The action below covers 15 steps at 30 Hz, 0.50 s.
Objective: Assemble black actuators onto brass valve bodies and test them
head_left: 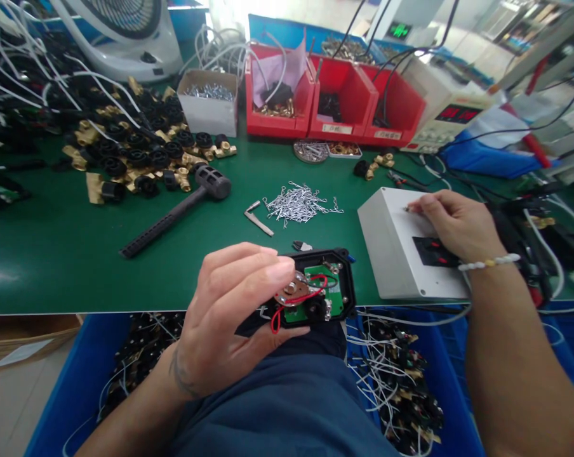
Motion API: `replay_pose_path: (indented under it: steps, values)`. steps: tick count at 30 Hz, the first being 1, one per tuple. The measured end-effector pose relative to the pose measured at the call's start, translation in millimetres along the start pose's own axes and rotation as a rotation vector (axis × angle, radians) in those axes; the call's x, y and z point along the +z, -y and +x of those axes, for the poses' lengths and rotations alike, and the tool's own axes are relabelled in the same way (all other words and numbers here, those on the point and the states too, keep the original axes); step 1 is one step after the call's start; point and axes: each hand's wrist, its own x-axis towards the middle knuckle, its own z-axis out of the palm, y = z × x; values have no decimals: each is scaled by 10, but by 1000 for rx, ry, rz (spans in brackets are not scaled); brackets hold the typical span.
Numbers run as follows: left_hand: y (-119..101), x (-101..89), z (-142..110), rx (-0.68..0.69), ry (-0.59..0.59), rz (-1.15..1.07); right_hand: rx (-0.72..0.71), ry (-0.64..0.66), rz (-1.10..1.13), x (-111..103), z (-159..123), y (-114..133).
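My left hand grips a black plastic housing at the table's front edge. Its open side faces up, showing a green circuit board, a round motor-like part and red wires. My right hand rests on a light grey box to the right, thumb and forefinger closed on a small metal toggle switch on its top. A black panel with red parts sits beside that hand. Small pliers lie just behind the housing, partly hidden.
Behind lie a pile of metal clips, a bent metal tool and a black mallet. Brass fittings heap up at left. Red bins, a carton and a power supply line the back. Blue crates stand below.
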Motion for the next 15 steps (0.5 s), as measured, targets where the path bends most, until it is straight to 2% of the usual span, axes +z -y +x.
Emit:
replay_pose_path:
  steps: [11,13,15]
  values:
    - [41,54,-7,23,11,-58,21,12,-92,2,27,-30]
    - [90,88,-24,-46,51,-60,-17,-93,-143,-63,-9,-13]
    - [146,117,-47,-156,90,-81,-110,-287,-238,-128,-124,44]
